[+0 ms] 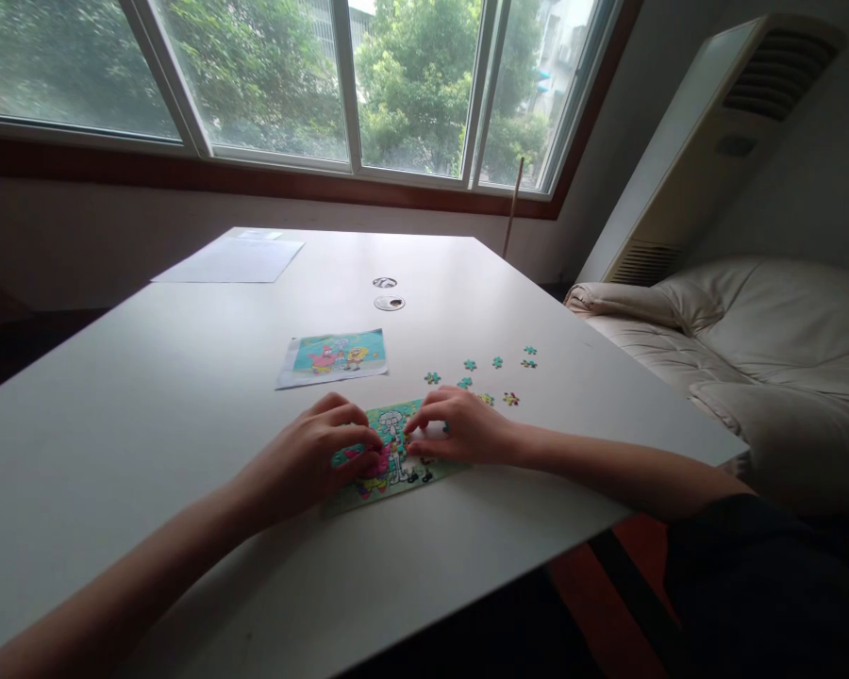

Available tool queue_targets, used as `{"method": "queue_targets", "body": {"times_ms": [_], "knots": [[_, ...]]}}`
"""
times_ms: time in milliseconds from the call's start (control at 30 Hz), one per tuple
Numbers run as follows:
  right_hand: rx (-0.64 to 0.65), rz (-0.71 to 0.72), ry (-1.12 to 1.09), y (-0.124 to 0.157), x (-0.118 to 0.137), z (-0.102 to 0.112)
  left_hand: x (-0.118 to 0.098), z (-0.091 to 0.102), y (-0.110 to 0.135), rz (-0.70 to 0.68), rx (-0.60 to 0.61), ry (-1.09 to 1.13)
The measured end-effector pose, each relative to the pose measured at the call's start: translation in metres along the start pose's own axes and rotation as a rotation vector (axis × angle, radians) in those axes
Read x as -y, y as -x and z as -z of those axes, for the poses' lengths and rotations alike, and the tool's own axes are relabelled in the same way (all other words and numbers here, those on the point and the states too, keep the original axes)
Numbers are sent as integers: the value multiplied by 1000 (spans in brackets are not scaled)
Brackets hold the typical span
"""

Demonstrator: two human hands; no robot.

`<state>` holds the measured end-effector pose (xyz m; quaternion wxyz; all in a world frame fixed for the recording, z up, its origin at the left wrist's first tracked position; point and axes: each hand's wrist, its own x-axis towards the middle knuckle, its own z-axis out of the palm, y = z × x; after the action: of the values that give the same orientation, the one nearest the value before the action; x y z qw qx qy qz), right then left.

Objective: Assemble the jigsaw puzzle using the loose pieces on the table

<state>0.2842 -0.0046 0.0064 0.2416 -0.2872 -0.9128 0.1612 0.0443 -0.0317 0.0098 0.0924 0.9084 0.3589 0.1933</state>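
Observation:
A partly assembled jigsaw puzzle (pixel 394 438) with cartoon figures lies near the table's front edge. My left hand (pixel 332 443) rests on its left side, fingers bent and tips a little apart, touching the pink figure. Over the right half of the puzzle is my right hand (pixel 459 424), its thumb and index finger curled together at the surface. What sits between those fingertips is too small to make out. Loose jigsaw pieces, such as a teal piece (pixel 471 365) and a reddish-yellow piece (pixel 510 399), lie beyond my right hand. Part of the puzzle is hidden under both hands.
Behind the puzzle lies a printed reference picture (pixel 340 356) of the cartoon figures. A white sheet (pixel 233 260) is at the far left of the table (pixel 170 377). Two round inserts (pixel 389 303) sit mid-table. A cream sofa (pixel 736 349) stands to the right.

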Motion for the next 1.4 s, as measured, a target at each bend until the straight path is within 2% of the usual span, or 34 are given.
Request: {"method": "queue_targets", "body": {"times_ms": [500,933,1167,1400], "knots": [[-18,-46,6,4,-7,7,-1,1,0,-61,-30,-5],[-6,-104,24,0,-8,5,0,-1,0,-60,-19,-7],[-29,-88,22,0,-7,6,0,-1,0,-53,-15,-7],[-29,24,-6,7,-5,7,1,-1,0,-48,-26,-3]]}}
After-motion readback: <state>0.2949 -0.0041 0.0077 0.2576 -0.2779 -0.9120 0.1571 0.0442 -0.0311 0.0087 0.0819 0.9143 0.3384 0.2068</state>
